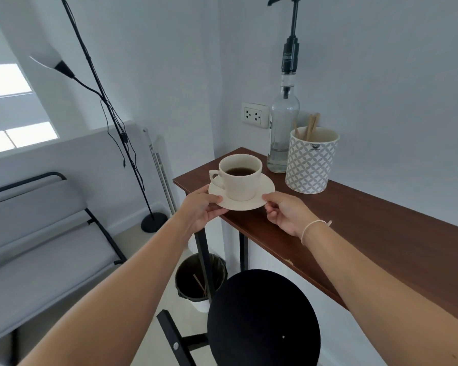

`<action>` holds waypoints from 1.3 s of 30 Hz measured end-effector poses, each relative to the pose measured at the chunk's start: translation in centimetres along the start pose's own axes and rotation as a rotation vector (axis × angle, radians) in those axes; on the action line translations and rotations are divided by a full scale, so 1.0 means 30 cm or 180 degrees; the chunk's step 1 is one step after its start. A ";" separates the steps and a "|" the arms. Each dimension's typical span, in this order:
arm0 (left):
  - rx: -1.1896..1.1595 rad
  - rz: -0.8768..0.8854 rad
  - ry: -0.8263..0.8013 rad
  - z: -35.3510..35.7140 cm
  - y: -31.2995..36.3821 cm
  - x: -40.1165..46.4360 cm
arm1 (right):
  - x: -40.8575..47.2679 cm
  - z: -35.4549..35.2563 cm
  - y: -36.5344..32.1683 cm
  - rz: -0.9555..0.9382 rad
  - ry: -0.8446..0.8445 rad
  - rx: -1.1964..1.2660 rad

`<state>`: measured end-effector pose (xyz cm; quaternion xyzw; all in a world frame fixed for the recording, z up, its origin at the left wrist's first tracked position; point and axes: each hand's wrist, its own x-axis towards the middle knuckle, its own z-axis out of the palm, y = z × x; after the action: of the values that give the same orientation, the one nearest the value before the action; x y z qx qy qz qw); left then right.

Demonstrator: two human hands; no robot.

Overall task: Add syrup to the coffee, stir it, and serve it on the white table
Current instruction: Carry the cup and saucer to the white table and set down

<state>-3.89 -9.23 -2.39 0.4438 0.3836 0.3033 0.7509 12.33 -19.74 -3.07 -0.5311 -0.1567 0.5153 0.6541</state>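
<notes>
A cream cup (240, 180) of dark coffee stands on a cream saucer (266, 190) at the left end of a brown narrow table (368, 228). My left hand (198, 210) grips the saucer's left rim. Its right rim is pinched by my right hand (288, 215). Behind the cup stands a clear syrup bottle (282, 128) with a tall black pump; a little clear syrup fills its bottom. Beside it a patterned ceramic pot (311, 165) holds wooden stir sticks (311, 126).
A black round stool (262, 320) stands below my arms. Under the table's end is a black bin (200, 278) with used sticks. A floor lamp (154, 220), a grey bench (43, 247) and a wall socket (255, 114) are to the left and behind.
</notes>
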 end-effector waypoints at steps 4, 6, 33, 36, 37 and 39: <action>-0.0027 0.0054 0.0167 -0.037 0.011 -0.050 | -0.004 0.043 0.010 0.0052 -0.0019 -0.0296; -0.0033 0.0093 0.0282 -0.067 0.023 -0.082 | -0.007 0.080 0.020 0.0060 -0.0046 -0.0421; -0.0437 0.0748 0.1645 -1.411 0.224 -0.967 | -0.435 1.415 0.767 0.0604 -0.1515 -0.0593; -0.0448 0.0739 0.1822 -1.541 0.214 -1.061 | -0.475 1.535 0.867 0.0711 -0.1709 -0.0555; -0.0463 0.0767 0.1901 -1.592 0.209 -1.101 | -0.489 1.585 0.911 0.0753 -0.1767 -0.0591; -0.0524 0.0868 0.2059 -1.715 0.209 -1.194 | -0.528 1.711 1.004 0.0851 -0.1913 -0.0682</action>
<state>-66.81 -12.78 -1.80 0.3099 0.5129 0.5554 0.5765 -48.24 -8.55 -3.60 -0.4371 -0.3245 0.7105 0.4459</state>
